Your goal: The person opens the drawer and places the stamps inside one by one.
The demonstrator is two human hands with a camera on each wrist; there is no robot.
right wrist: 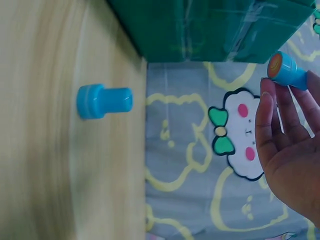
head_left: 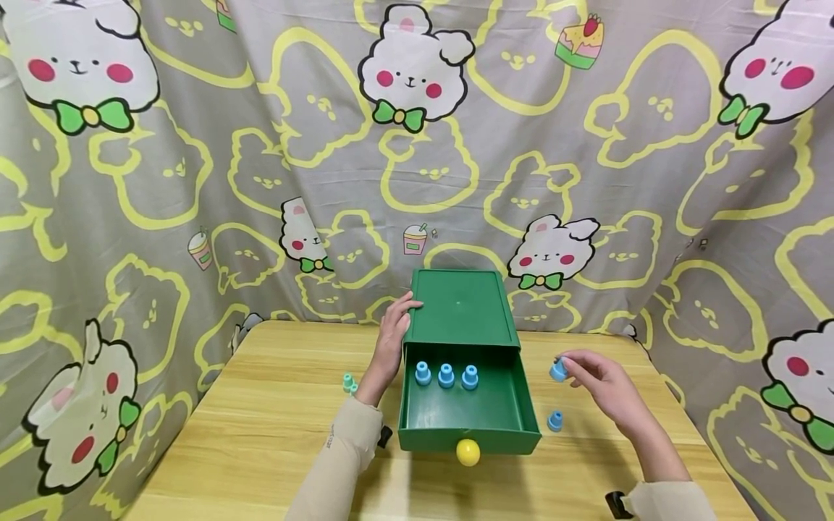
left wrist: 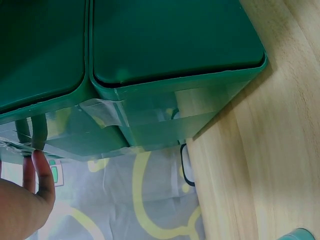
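My right hand [head_left: 602, 383] pinches a blue toy stamp [right wrist: 286, 70] in the air to the right of the open drawer. In the right wrist view its round orange stamping face shows. Below it a second blue stamp [head_left: 554, 421] stands upright on the table. My left hand [head_left: 392, 340] rests against the left side of the green drawer box [head_left: 459, 307], its fingertips at the top edge. The pulled-out green drawer [head_left: 502, 412] has a yellow ball knob [head_left: 468, 452]. Three blue stamps [head_left: 446, 375] stand in a row inside, toward the back.
Left of the box, small teal-green stamps [head_left: 348, 382] stand on the wooden table [head_left: 260, 412], near my left forearm. A grey curtain [head_left: 352, 181] with cartoon animals hangs behind and at both sides. Clear tape [left wrist: 102, 112] runs along the box's side.
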